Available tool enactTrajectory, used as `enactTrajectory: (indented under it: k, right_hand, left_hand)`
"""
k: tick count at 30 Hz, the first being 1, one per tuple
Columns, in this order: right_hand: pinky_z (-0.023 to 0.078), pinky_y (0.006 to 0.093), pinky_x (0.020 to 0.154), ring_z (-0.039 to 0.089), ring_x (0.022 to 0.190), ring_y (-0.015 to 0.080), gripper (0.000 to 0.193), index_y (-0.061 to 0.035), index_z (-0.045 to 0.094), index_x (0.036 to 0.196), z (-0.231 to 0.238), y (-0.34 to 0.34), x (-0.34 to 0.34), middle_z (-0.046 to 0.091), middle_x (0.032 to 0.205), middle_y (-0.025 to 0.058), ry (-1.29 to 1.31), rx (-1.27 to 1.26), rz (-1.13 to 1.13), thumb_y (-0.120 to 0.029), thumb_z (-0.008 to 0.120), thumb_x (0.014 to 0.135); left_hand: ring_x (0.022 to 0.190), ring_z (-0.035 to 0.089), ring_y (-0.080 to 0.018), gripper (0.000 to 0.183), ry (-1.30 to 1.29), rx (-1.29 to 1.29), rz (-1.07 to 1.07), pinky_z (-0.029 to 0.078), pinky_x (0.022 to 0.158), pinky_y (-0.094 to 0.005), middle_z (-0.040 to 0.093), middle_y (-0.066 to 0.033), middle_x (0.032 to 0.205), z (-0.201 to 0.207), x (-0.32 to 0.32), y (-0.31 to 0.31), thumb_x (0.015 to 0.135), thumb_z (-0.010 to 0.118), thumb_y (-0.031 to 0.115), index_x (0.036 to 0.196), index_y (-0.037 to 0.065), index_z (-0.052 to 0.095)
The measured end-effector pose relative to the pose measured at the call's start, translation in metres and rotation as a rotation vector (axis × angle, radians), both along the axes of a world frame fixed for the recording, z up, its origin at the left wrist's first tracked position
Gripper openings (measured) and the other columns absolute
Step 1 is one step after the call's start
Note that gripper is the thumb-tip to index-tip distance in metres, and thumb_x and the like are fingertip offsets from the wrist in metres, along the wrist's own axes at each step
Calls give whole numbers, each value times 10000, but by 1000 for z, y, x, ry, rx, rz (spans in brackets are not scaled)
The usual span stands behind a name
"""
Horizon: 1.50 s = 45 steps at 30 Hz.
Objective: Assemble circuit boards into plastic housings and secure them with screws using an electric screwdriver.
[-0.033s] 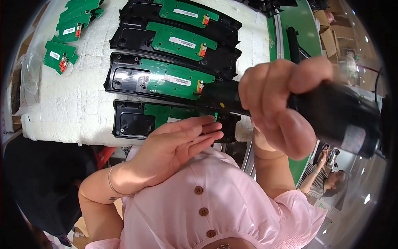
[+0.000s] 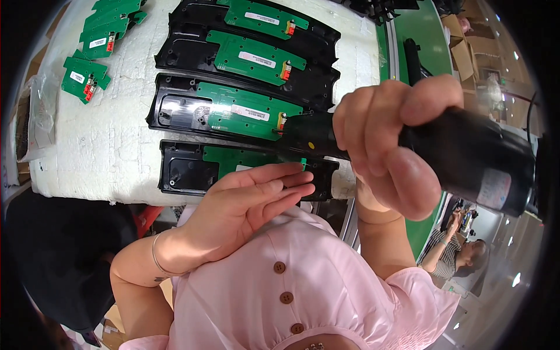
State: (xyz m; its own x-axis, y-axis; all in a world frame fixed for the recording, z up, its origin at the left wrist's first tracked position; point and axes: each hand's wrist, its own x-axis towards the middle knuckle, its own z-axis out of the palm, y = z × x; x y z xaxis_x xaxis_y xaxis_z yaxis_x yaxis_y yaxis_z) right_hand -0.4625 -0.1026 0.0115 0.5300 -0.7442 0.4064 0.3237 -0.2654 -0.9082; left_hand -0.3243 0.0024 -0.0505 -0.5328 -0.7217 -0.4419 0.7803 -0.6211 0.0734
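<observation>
My right hand is wrapped round a thick black electric screwdriver, tilted with its narrower end toward the panels at the left. That end hides part of the nearest black plastic panel and of the second panel; its tip cannot be made out. Over the nearest panel and its green circuit board lies my left hand, fingers stretched out and slightly apart, no object visible in it. The second panel carries another green board with a white label and a red-and-white connector.
Two more panels with boards lie farther back on the white foam-covered table. Several loose green boards lie at the far left. A green surface runs along the right. Beyond it, a person in a striped top works.
My right hand and the screwdriver have shifted slightly left, and the thick end is a little higher in view. My left hand and the panels look the same.
</observation>
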Motion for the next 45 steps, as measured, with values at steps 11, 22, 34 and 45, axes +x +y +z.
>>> enactTrajectory:
  k: [11,22,34,45]
  right_hand:
    - [368,254,490,404,460,99,253,-83,391,888,1,1,6,444,589,4,110,22,25,-86,547,689]
    - [314,236,412,388,411,89,257,-101,381,868,3,1,7,427,513,-37,67,-76,-14,-63,565,694]
    - [492,162,463,546,429,77,287,-93,488,728,47,27,-20,573,526,-3,-393,-11,105,17,704,574]
    - [479,149,453,525,415,51,282,-112,469,717,44,31,-11,555,507,-23,-405,-107,62,1,696,594]
  left_hand:
    - [1022,575,-254,276,-104,-138,-145,501,835,-287,570,-174,1073,-8,11,1,936,417,152,1132,-39,454]
    - [1008,579,-231,293,-259,-191,-3,483,840,-276,561,-157,1096,0,12,1,923,459,149,1138,-49,479]
    - [771,608,-133,158,-143,-139,188,501,679,-219,606,-50,828,-12,7,-4,885,552,181,955,40,563]
    - [708,569,-103,181,-14,-129,244,452,632,-218,574,-7,752,-11,-6,-3,888,544,257,846,81,539]
